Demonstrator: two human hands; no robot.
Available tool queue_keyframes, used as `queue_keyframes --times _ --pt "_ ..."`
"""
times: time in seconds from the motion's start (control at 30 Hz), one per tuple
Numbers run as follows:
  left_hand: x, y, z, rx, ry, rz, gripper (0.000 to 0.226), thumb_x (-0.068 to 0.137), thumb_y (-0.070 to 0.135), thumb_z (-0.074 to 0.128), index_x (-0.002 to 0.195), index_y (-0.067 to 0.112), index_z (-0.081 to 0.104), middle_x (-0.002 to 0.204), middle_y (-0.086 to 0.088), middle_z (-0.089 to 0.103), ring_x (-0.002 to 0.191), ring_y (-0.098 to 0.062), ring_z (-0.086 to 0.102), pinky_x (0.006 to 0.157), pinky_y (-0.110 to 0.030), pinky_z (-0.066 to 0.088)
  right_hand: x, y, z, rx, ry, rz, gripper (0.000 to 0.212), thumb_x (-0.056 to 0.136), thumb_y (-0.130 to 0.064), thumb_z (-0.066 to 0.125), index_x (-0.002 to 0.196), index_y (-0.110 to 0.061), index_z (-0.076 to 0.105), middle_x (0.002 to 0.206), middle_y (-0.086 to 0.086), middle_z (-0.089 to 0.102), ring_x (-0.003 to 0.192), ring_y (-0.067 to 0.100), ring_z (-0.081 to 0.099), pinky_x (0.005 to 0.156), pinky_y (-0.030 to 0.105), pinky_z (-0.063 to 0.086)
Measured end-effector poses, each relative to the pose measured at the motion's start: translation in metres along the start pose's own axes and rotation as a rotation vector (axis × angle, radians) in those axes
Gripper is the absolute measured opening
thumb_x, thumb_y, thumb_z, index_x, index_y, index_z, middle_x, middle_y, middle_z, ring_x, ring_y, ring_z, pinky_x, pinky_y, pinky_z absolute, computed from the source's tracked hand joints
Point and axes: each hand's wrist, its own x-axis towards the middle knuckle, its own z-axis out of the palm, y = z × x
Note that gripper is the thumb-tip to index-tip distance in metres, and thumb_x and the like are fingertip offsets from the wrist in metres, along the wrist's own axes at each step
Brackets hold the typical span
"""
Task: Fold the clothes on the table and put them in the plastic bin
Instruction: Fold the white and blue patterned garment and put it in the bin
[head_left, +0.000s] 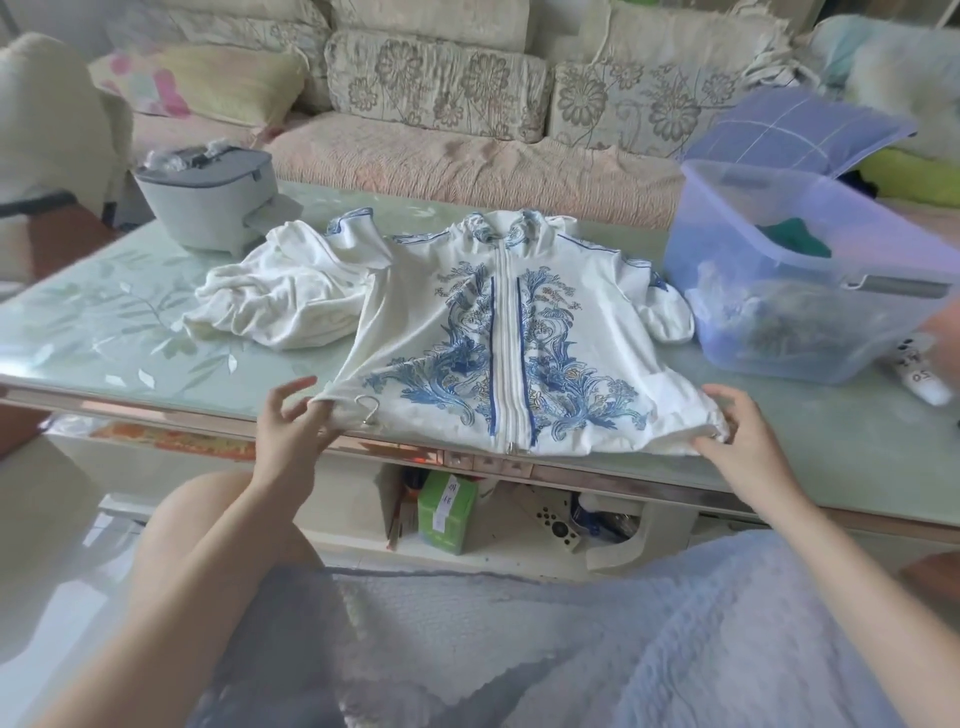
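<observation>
White zip-front jacket, blue floral embroidery either side of closed zip, spread front-up on pale green glass worktop; collar toward sofa, hem along near edge.

Hands: well apart, one at each hem corner.
- left hand: thumb and forefinger pinching left hem corner, remaining fingers spread and lifted.
- right hand: fingers curled over bunched right hem corner, gripping it.

Small metal hook: lying on hem just beside left hand.

Crumpled white garment: unfolded heap on worktop, left of jacket, touching its left sleeve.

Translucent plastic bin: on worktop, right of jacket, right sleeve just beside its wall; lid off; clothes inside, among them green cloth near top, other contents blurred through wall.

Grey lidded container: far-left part of worktop, behind white garment.

Green box: on lower shelf beneath worktop, among small clutter too indistinct to name.
</observation>
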Motion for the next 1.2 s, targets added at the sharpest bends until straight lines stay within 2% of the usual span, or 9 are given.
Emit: queue_keyframes --times 0.13,0.33,0.43,0.57,0.67,0.8,0.9,1.07,1.2 --pt "0.006 0.013 -0.005 0.237 0.084 0.154 0.022 0.091 0.010 0.053 0.091 0.029 0.064 0.096 -0.012 0.059 0.065 -0.022 0.054 0.058 -0.033 0.044 0.009 -0.013 -0.012 -0.218 0.036 -0.074 0.058 0.075 0.010 0.060 0.126 -0.015 0.050 0.109 0.014 0.054 0.090 0.030 0.055 0.071 0.027 0.040" --pt "0.003 0.007 -0.013 0.756 0.086 0.389 0.036 0.084 -0.005 0.045 0.074 0.023 0.067 0.099 -0.006 0.047 0.074 -0.034 0.058 0.071 -0.044 0.053 0.004 0.009 0.002 -0.413 -0.288 0.133 0.054 0.075 0.002 0.060 0.124 -0.021 0.053 0.126 0.021 0.041 0.045 0.024 0.064 0.037 0.029 0.050" --pt "0.009 -0.005 -0.029 0.821 0.000 0.334 0.039 0.073 -0.002 0.049 0.067 0.032 0.068 0.090 -0.008 0.061 0.091 -0.034 0.056 0.077 -0.040 0.049 0.002 0.014 0.005 -0.405 -0.309 0.159 0.061 0.077 0.003 0.063 0.131 -0.019 0.048 0.124 0.015 0.036 0.055 0.028 0.066 0.043 0.029 0.053" --pt "0.009 0.005 -0.023 0.851 -0.296 0.141 0.037 0.071 -0.002 0.051 0.066 0.028 0.073 0.064 -0.001 0.063 0.062 -0.024 0.051 0.055 -0.026 0.036 -0.003 0.005 -0.002 -0.527 -0.383 0.102 0.087 0.074 -0.013 0.074 0.147 -0.025 0.029 0.117 0.002 0.025 0.090 0.022 0.055 0.083 0.028 0.046" --pt "0.011 0.008 -0.015 0.839 -0.363 0.106 0.027 0.067 0.019 0.053 0.073 0.034 0.075 0.089 0.002 0.066 0.078 -0.021 0.058 0.065 -0.029 0.042 -0.005 -0.004 -0.005 -0.575 -0.500 0.070 0.113 0.067 -0.032 0.083 0.150 -0.036 0.007 0.133 0.000 0.013 0.131 0.021 0.024 0.108 0.029 0.023" --pt "0.016 -0.003 -0.003 0.943 -0.242 0.209 0.017 0.086 0.021 0.061 0.095 0.027 0.074 0.128 -0.009 0.047 0.121 -0.028 0.045 0.102 -0.039 0.035 -0.007 -0.013 0.008 -0.752 -0.601 -0.080 0.078 0.076 -0.062 0.064 0.143 -0.047 0.026 0.155 -0.015 0.004 0.143 0.016 0.001 0.114 0.037 0.005" --pt "0.020 -0.010 0.004 1.037 -0.202 0.294 0.016 0.088 0.016 0.061 0.097 0.023 0.073 0.126 -0.014 0.045 0.120 -0.033 0.041 0.103 -0.038 0.031 -0.003 -0.008 0.022 -0.603 -0.567 -0.106 0.062 0.081 -0.070 0.045 0.135 -0.039 0.045 0.149 -0.013 0.033 0.142 0.016 0.021 0.115 0.039 0.015" --pt "0.033 -0.011 0.007 0.979 -0.119 0.310 0.021 0.082 0.003 0.061 0.086 0.021 0.071 0.112 -0.013 0.049 0.102 -0.031 0.051 0.089 -0.034 0.040 0.009 0.004 0.029 -0.536 -0.349 -0.202 0.028 0.091 -0.021 0.060 0.119 -0.021 0.064 0.106 -0.006 0.051 0.104 0.015 0.043 0.092 0.030 0.034" --pt "0.036 -0.013 0.015 0.930 -0.119 0.280 0.024 0.085 0.002 0.054 0.092 0.017 0.071 0.107 -0.011 0.049 0.085 -0.027 0.057 0.076 -0.029 0.041 0.010 0.006 0.036 -0.403 -0.225 -0.161 0.024 0.085 -0.006 0.066 0.106 -0.017 0.070 0.099 -0.001 0.050 0.106 0.022 0.045 0.086 0.026 0.031"
